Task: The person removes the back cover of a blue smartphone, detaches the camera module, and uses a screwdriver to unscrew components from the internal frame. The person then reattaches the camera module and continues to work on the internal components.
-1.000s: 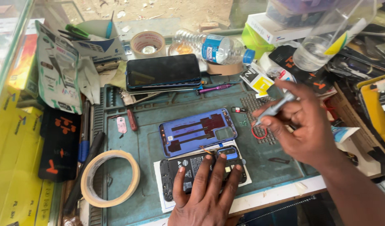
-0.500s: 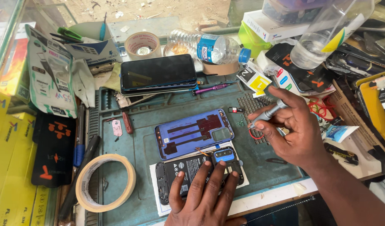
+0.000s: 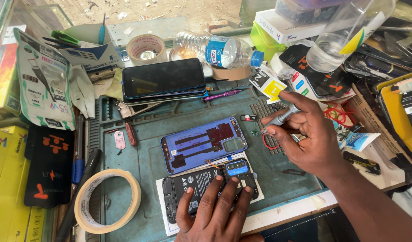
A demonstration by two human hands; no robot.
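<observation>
The right hand [image 3: 311,136] is pinching a grey screwdriver [image 3: 284,117] at two o'clock from the opened phone [image 3: 210,188], whose long axis is running three-to-nine under the left hand's [image 3: 215,215] flat, released fingers [image 3: 217,195].

The mat [image 3: 170,134] looks like matt green rubber. The blue cover [image 3: 203,144] is smooth plastic; the phone [image 3: 163,80] above has a glossy glass face. The tool [image 3: 284,117] in the right hand [image 3: 304,139] seems brushed metal. The bottle [image 3: 215,50] is clear plastic, and the tape roll [image 3: 107,200] is papery.
</observation>
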